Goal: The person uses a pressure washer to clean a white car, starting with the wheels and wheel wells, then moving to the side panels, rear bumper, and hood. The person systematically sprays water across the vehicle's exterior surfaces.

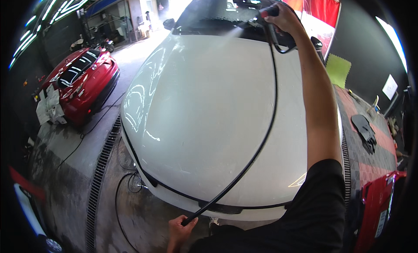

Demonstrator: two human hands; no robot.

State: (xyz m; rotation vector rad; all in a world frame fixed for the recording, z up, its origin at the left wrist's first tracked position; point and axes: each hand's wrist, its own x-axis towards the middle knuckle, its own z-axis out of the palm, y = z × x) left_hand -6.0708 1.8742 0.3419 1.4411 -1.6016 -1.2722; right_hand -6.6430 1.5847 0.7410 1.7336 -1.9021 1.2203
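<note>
With my right arm stretched out over the far right of a white car's hood (209,105), my right hand (284,20) is closed around a black spray gun (269,11). A fan of mist (235,32) leaves its nozzle toward the left, near the base of the wet windshield (209,17). From the gun a black hose (275,91) runs down across the hood toward me. My left hand (180,230) grips the hose near the front bumper, at the lower edge of the view. Water beads show on the glass.
A red car (82,85) stands to the left, its front partly covered by a grey-white sheet (50,105). A floor drain grate (101,179) runs alongside. Loose hose (122,196) lies on the wet floor. At right are a green mat (338,70), a black mat (364,130) and another red car (376,209).
</note>
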